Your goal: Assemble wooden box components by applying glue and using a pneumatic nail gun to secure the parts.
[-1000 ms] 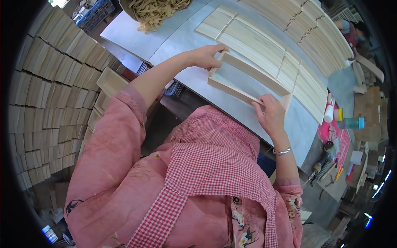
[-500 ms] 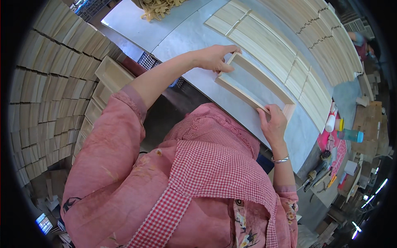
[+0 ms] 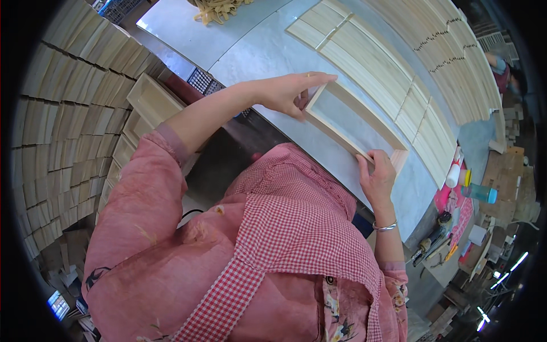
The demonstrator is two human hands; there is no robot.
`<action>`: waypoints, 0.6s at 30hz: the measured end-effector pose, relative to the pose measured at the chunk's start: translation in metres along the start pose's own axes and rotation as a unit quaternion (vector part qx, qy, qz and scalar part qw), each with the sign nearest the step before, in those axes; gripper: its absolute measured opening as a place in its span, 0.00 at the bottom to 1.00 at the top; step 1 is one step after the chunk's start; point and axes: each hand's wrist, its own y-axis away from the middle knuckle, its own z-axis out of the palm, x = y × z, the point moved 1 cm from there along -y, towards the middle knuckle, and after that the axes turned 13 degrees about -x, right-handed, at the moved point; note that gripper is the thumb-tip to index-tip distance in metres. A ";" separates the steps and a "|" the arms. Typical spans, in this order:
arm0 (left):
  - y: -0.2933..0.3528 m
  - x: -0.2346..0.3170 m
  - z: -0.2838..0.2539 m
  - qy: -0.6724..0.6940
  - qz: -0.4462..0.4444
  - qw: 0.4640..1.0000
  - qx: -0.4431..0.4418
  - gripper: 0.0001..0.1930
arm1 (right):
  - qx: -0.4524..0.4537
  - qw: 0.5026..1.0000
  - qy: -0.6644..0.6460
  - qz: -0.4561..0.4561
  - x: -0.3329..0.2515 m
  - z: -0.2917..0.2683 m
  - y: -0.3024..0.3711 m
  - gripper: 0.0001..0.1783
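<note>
A shallow rectangular frame [image 3: 340, 136] of pale wood rests on the grey-white tabletop, one end toward the upper left and the other toward the lower right. My left hand [image 3: 288, 94] spans its left end, index finger stretched to the far corner and thumb side at the near corner, gripping across the end piece. At the other end, my right hand [image 3: 377, 174] pinches the near long side between thumb and fingers. A silver bangle circles my right wrist. Through the frame the tabletop shows.
Flat wooden slats [image 3: 364, 62] lie in rows beyond the frame, with taller slat stacks [image 3: 439, 51] behind. Stacked wood pieces [image 3: 68, 119] and wooden trays [image 3: 149, 100] stand at left. A teal bottle [image 3: 480, 192] and hand tools [image 3: 434, 235] are at right. Yellowish strips [image 3: 219, 11] lie at the top.
The left thumb has come off the frame's inside and the left hand now reaches across its end. The frame's left end looks more closed at the near corner. The right hand keeps its hold.
</note>
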 end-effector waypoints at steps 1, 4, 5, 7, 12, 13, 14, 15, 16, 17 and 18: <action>0.001 -0.001 0.000 -0.043 -0.001 0.999 -0.002 0.57 | -0.012 1.000 -0.005 0.005 0.000 0.000 -0.001 0.12; 0.002 -0.001 -0.001 -0.036 0.010 0.999 0.000 0.56 | 0.005 0.998 0.004 -0.060 -0.030 -0.009 -0.026 0.15; 0.003 0.000 -0.002 -0.034 0.016 0.999 0.000 0.56 | 0.016 0.996 0.009 -0.092 -0.046 -0.012 -0.036 0.17; 0.004 -0.001 -0.002 -0.031 0.034 0.999 0.006 0.55 | 0.013 0.990 0.000 -0.141 -0.069 -0.004 -0.056 0.23; -0.004 -0.018 0.007 0.001 0.101 0.994 0.027 0.54 | -0.017 0.976 -0.050 -0.211 -0.083 0.028 -0.090 0.25; -0.005 -0.022 0.010 0.006 0.103 0.994 0.032 0.54 | -0.023 0.974 -0.057 -0.216 -0.081 0.030 -0.090 0.25; -0.005 -0.024 0.012 -0.004 0.100 0.994 0.044 0.54 | -0.020 0.971 -0.056 -0.232 -0.083 0.028 -0.091 0.25; -0.005 -0.025 0.014 -0.016 0.112 0.992 0.056 0.53 | -0.028 0.971 -0.062 -0.228 -0.085 0.026 -0.092 0.24; -0.004 -0.023 0.016 -0.028 0.124 0.990 0.067 0.53 | -0.036 0.972 -0.068 -0.222 -0.086 0.025 -0.091 0.24; -0.001 -0.016 0.013 -0.029 0.106 0.993 0.054 0.53 | -0.039 0.973 -0.068 -0.218 -0.087 0.024 -0.091 0.24; 0.002 -0.010 0.010 -0.029 0.087 0.995 0.042 0.53 | -0.043 0.973 -0.068 -0.214 -0.088 0.023 -0.092 0.24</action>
